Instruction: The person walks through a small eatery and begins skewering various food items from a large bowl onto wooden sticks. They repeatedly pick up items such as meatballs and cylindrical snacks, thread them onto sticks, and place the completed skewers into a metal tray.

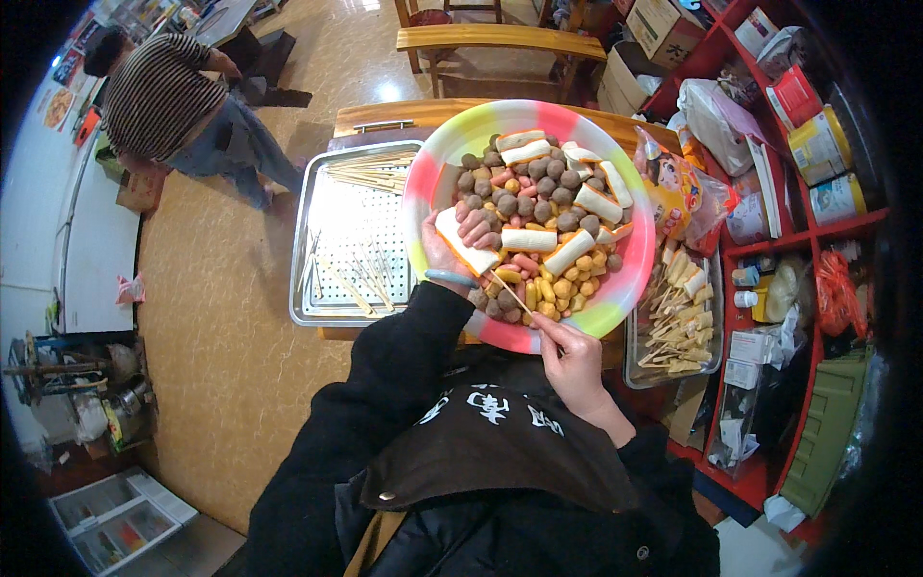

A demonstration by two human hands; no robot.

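My left hand (441, 252) is closed round a white fish cake roll with an orange edge (460, 242), over the left side of a big pink, yellow and green basin (419, 178). Between the fingertips of my right hand (575, 367) is a thin wooden skewer (511, 293). Its far end meets the lower end of the roll; how deep it sits I cannot tell. Dark brown meatballs (546, 186), more white rolls (567, 252), small pink sausages and golden balls (567, 288) fill the basin.
Left of the basin, a perforated metal tray (336, 216) holds loose skewers (370, 174). A second tray (635, 361) at right holds several skewered pieces (681, 308). Red shelves (808, 236) line the right. A person in a striped top (159, 96) stands at far left, near a wooden bench (500, 38).
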